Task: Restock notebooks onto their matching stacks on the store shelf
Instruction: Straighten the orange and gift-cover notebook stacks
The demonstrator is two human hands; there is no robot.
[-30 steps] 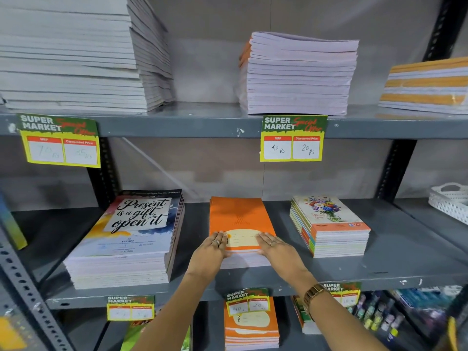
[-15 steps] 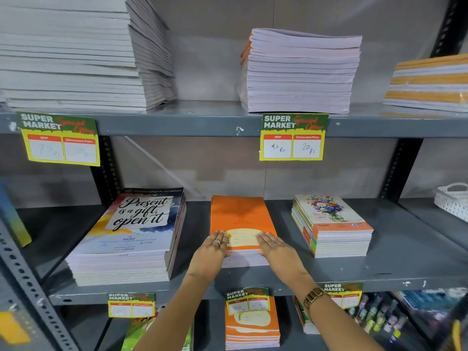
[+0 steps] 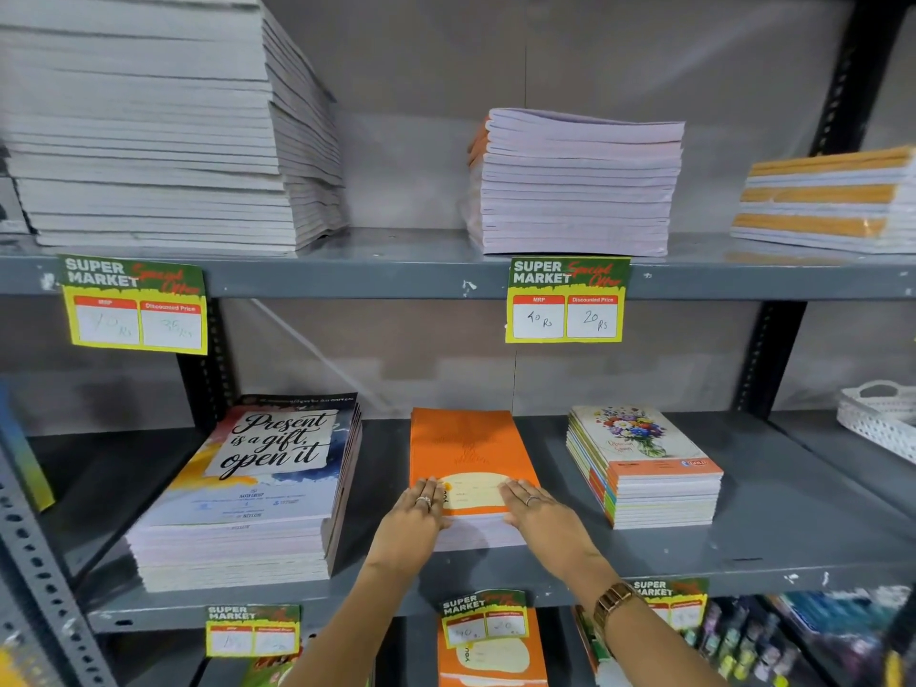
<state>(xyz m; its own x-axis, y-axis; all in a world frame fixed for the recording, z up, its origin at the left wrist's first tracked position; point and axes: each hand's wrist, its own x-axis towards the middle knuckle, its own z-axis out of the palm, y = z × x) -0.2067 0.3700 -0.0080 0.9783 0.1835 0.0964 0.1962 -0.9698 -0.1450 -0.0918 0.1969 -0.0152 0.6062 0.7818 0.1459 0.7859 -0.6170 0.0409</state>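
Note:
A stack of orange notebooks with a cream label lies in the middle of the grey middle shelf. My left hand lies flat over the stack's near left corner. My right hand lies flat over the near right corner, a watch on its wrist. Both palms press against the stack's front edge; neither hand lifts anything. To the left sits a taller stack of "Present is a gift, open it" notebooks. A stack with floral covers sits to the right.
The upper shelf holds a tall pale stack, a lilac stack and an orange-striped stack. A white basket stands at the far right. More orange notebooks lie on the shelf below. Price tags hang from the shelf edges.
Both hands stay on the orange stack's near corners with hardly any movement. The view has shifted slightly.

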